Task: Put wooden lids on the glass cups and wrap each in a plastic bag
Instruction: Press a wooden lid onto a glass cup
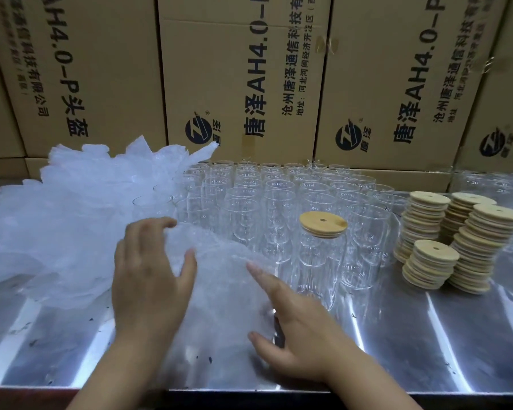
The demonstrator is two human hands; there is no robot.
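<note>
A clear plastic bag [219, 291] lies on the metal table [427, 335] between my hands. My left hand [148, 276] rests on its left side with fingers spread and lightly bent. My right hand [293, 329] touches its right edge with straight fingers and the thumb out. Right behind the bag stands a glass cup [320, 261] with a round wooden lid [323, 224] sitting slightly tilted on its rim. Several rows of bare glass cups [273, 196] fill the table behind it.
A heap of plastic bags [71, 208] covers the left of the table. Stacks of wooden lids [456, 244] stand at the right, with more glasses [498, 184] behind them. Cardboard boxes [243, 78] form a wall at the back.
</note>
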